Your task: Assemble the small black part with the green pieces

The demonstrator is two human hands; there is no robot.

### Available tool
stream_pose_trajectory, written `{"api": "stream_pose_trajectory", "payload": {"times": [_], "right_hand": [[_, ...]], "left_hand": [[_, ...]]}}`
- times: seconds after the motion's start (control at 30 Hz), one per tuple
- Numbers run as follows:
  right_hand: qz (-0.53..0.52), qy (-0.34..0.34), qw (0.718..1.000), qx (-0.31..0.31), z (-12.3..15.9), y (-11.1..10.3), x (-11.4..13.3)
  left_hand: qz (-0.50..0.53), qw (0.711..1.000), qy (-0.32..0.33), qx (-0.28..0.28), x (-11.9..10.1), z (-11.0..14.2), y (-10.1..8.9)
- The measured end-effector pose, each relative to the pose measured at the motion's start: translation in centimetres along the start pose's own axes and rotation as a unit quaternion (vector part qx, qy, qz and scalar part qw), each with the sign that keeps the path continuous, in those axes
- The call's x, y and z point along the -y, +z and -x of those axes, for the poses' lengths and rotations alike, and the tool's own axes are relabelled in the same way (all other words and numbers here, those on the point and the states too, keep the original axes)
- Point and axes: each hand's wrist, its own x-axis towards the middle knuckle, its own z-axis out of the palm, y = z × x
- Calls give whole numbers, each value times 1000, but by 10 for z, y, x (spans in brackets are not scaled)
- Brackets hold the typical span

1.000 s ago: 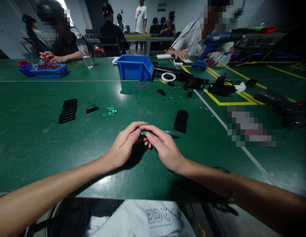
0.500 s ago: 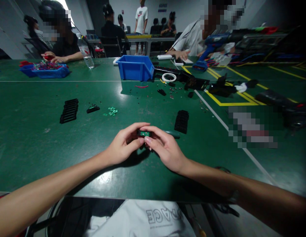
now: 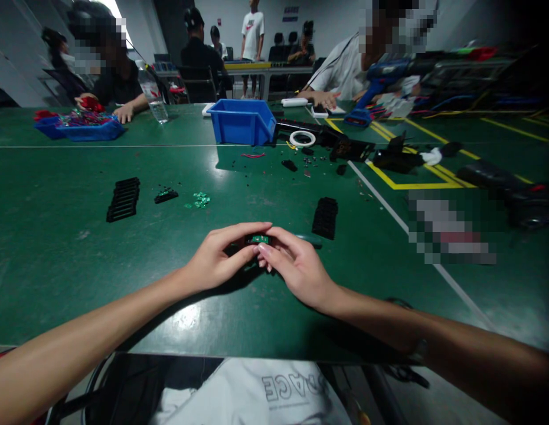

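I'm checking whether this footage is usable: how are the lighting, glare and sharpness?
Head view: a bright glare patch on the green table near its front edge; shadow beneath the left hand and right hand; the right edge falls nearly black; pixelated blocks hide several spots; fine detail on the small green board can't be made out.

The camera sits up on the head, looking forward and down at the left hand and right hand (pretty near), then over the green table to the far wall.
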Motion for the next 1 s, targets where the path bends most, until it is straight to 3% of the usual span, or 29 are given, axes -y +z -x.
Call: {"api": "stream_pose_trajectory", "payload": {"times": [0.2,0.6,1.0], "right_hand": [[-35,26,999,-28,-2,-1,-2],[-33,38,998,-35,-3,-1,-4],[26,23,997,-73,-4,-2,0]], "left_hand": [[-31,999,36,-23,0,-1,-1],[-48,999,-1,-18,-6,-1,-3],[-67,998,9,-15,-7,-2,-4]]}}
